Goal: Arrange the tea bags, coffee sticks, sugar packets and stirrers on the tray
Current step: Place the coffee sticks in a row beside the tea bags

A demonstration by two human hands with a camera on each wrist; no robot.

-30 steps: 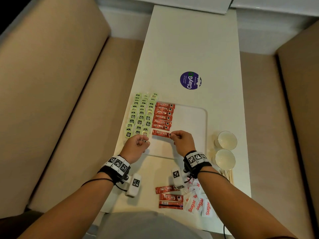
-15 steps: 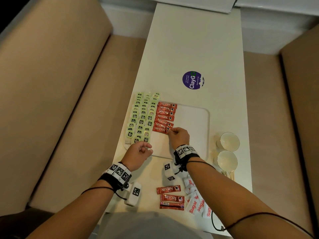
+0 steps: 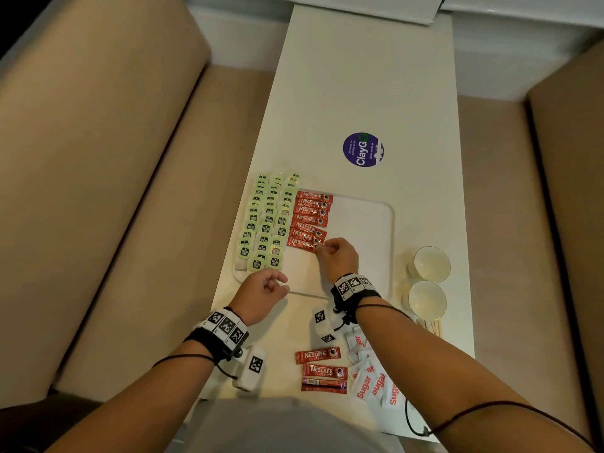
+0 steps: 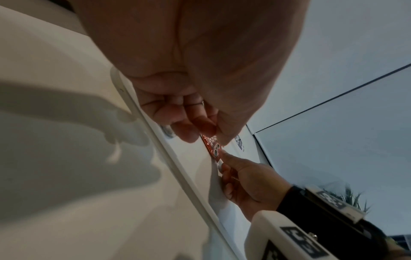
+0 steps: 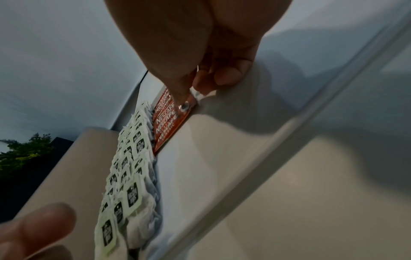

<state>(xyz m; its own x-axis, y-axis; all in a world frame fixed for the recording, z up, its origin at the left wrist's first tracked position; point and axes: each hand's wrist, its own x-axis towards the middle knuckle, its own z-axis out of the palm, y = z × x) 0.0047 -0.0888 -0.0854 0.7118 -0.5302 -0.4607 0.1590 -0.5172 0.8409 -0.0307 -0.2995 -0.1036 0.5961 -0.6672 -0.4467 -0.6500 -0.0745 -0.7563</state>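
1. Coffee sticks (image 3: 310, 220) lie in an overlapping red column on the white tray (image 3: 362, 223), just beside the rows of green-tagged tea bags (image 3: 268, 220) on its left part.
2. My right hand (image 3: 336, 256) has thumb and forefinger closed on the end of the nearest coffee stick (image 3: 302, 242), which lies at the foot of the column.
3. My left hand (image 3: 261, 294) hovers at the tray's near edge, fingers loosely curled, holding nothing.
4. Three more sticks (image 3: 322, 369) and the sugar packets (image 3: 376, 380) wait on the desk (image 3: 359, 76) near my body; wooden stirrers (image 3: 433, 326) lie beside two cups (image 3: 428, 282).
5. Risk: sliding this stick could nudge the overlapped ones askew, since they touch.
6. Risk: it may land crooked or push into the tea bags, as the gap looks tight.
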